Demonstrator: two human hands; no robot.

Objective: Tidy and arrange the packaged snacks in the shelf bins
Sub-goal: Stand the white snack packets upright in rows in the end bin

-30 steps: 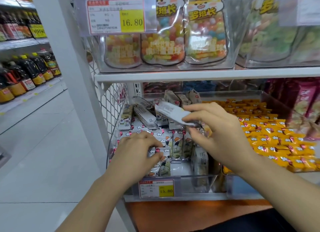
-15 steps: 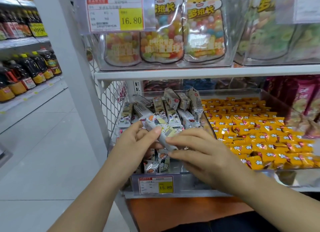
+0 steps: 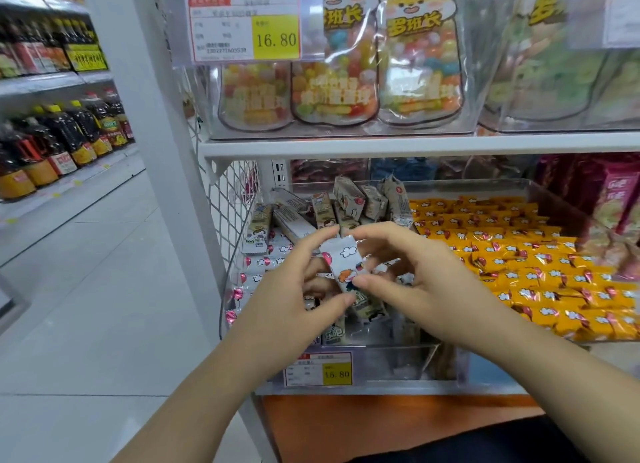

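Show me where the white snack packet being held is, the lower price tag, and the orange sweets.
white snack packet (image 3: 346,267): head view, middle of its printed front.
lower price tag (image 3: 336,373): head view, its yellow price patch.
orange sweets (image 3: 519,258): head view, middle of the pile.

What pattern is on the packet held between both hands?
White packet with cartoon clouds, a red balloon and an orange figure; head view.

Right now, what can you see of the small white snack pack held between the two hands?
The snack pack is a slim, glossy white wrapper printed with clouds, a red balloon and a cartoon figure, and its upper end is flat and sealed. It slants, upper end to the left. The left hand and the right hand both pinch it. It is held above similar packs lying in the left compartment of the clear bin.
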